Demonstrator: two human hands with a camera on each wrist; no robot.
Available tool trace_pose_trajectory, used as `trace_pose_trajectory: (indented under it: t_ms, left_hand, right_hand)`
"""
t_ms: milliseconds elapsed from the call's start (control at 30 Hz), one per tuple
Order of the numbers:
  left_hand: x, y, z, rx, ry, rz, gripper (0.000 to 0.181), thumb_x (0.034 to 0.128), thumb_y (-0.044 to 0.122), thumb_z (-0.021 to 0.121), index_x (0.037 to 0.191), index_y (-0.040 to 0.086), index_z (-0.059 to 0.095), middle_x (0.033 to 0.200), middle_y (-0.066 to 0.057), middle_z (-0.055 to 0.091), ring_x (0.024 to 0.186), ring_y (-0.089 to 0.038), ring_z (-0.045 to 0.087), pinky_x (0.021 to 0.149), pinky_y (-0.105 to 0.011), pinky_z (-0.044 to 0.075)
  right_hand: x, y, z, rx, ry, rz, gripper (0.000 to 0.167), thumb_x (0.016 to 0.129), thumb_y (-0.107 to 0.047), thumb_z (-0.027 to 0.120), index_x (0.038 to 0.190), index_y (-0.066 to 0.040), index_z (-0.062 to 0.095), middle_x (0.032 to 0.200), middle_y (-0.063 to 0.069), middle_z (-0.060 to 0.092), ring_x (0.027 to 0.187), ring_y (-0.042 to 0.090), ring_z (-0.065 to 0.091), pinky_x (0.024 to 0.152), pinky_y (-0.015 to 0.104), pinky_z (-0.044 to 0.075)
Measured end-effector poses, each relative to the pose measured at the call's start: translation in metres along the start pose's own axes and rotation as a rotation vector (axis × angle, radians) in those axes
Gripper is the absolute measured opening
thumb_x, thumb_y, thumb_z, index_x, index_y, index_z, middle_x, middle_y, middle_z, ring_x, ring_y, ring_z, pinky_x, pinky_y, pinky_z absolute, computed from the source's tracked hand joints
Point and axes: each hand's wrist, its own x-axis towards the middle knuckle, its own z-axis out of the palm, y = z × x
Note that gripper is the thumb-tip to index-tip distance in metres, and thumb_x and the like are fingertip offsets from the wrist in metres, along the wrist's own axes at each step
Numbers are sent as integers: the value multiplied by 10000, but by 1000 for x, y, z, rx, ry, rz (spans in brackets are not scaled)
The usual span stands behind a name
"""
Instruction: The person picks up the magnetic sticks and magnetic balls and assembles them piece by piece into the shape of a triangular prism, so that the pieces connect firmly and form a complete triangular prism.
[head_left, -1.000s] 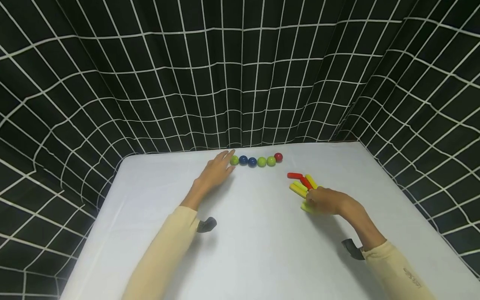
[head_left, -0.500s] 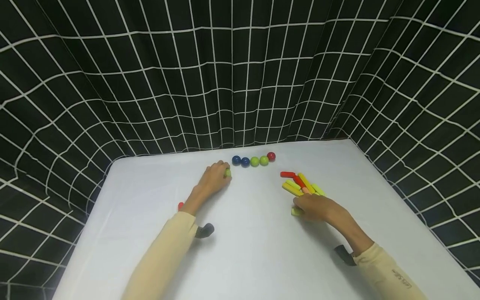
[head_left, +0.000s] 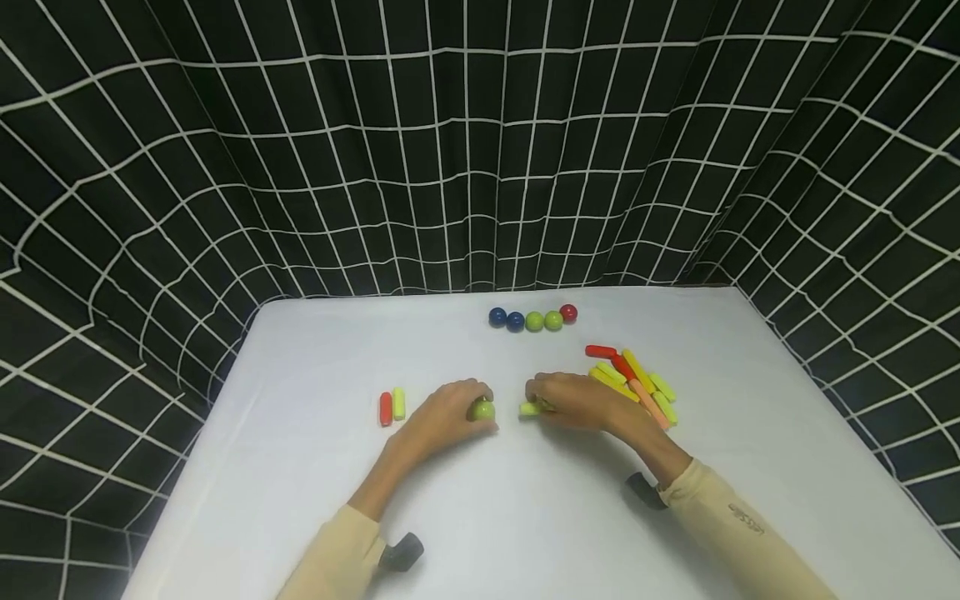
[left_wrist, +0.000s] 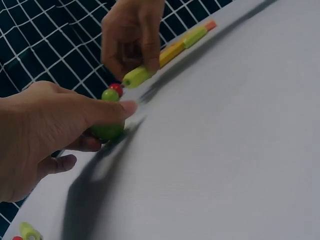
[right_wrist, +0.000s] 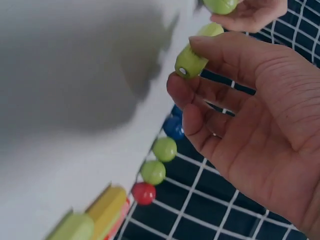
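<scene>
My left hand (head_left: 448, 417) pinches a green ball (head_left: 483, 410) between thumb and fingers, near the middle of the table. Facing it across a small gap, my right hand (head_left: 581, 402) holds a short yellow-green stick (head_left: 529, 409) whose near end points toward the ball. A small hole shows in one end of this stick (right_wrist: 192, 61) in the right wrist view, where thumb and index finger grip it. Ball and stick are apart. Left of my left hand, a red stick (head_left: 386, 409) and another yellow-green stick (head_left: 399, 403) lie side by side.
Toward the back edge of the white table (head_left: 315, 367) runs a row of balls: blue ones (head_left: 498, 317), green ones (head_left: 534, 322) and a red one (head_left: 568, 313). Beyond my right hand lies a pile of red, yellow, green and orange sticks (head_left: 637, 372). Dark gridded curtains (head_left: 480, 167) surround the table.
My left hand has taken the green ball from the row's left end and brought it toward the middle. My right hand has moved left from the pile with the yellow-green stick.
</scene>
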Motion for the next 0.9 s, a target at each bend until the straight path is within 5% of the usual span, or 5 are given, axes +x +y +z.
trace_pose_trajectory:
  t_ms: [267, 533, 900]
  left_hand:
    - [2, 5, 12, -30, 18, 56, 408, 903, 383, 818, 1223, 159, 698, 1025, 65, 691, 877, -57, 574, 831, -244, 535]
    - [5, 8, 18, -30, -10, 59, 440, 922, 495, 767, 1243, 204, 687, 1054, 88, 638, 910, -53, 551, 825, -232, 515]
    - [9, 4, 33, -79, 13, 55, 157, 955, 335, 728, 1052, 217, 695, 930, 96, 590, 843, -58, 516, 797, -219, 471]
  right_hand:
    - [11, -5, 9, 48, -3, -33, 180, 939, -83, 759, 1102, -128, 699, 924, -44, 656, 821, 107, 554, 829, 293, 559]
    - [12, -6, 13, 82, -48, 16, 201, 958, -175, 762, 1154, -166, 718, 958, -67, 670, 830, 97, 570, 844, 280, 556]
    - [10, 1, 14, 96, -85, 12, 226, 948, -177, 776, 1168, -168, 728, 956, -68, 659, 818, 84, 561, 827, 242, 555]
